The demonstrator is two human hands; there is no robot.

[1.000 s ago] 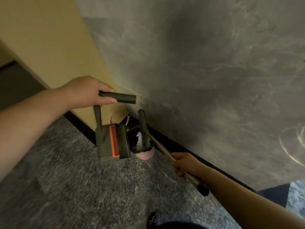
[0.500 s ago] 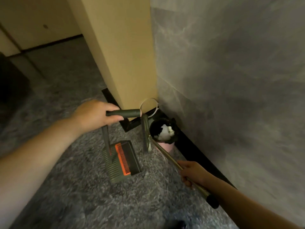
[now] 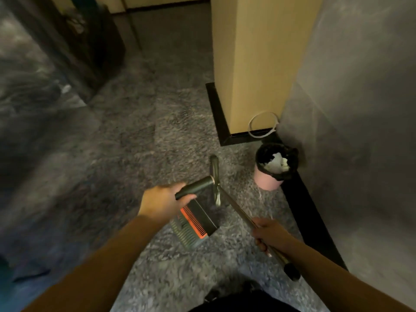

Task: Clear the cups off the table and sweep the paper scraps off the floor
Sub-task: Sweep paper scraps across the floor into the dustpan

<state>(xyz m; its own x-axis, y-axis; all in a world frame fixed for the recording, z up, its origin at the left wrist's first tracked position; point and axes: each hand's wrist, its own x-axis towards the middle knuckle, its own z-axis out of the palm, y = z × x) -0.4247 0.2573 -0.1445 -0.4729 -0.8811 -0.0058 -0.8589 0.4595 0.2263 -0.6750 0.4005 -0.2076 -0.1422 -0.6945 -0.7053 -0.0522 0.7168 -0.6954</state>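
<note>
Now, with the left hand (image 3: 163,202) gripping the dustpan (image 3: 194,224) handle and the right hand (image 3: 269,233) holding the broom (image 3: 238,210) shaft just left of the pink bin (image 3: 267,181) where paper scraps (image 3: 275,164) sit, carry both low and level.

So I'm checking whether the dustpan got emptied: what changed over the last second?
The left hand carried the dustpan away from over the pink bin and now holds it over the floor, nearer the person. The right hand drew the broom back from the bin too. Both grips are unchanged; the bin stays by the wall with white paper inside.
</note>
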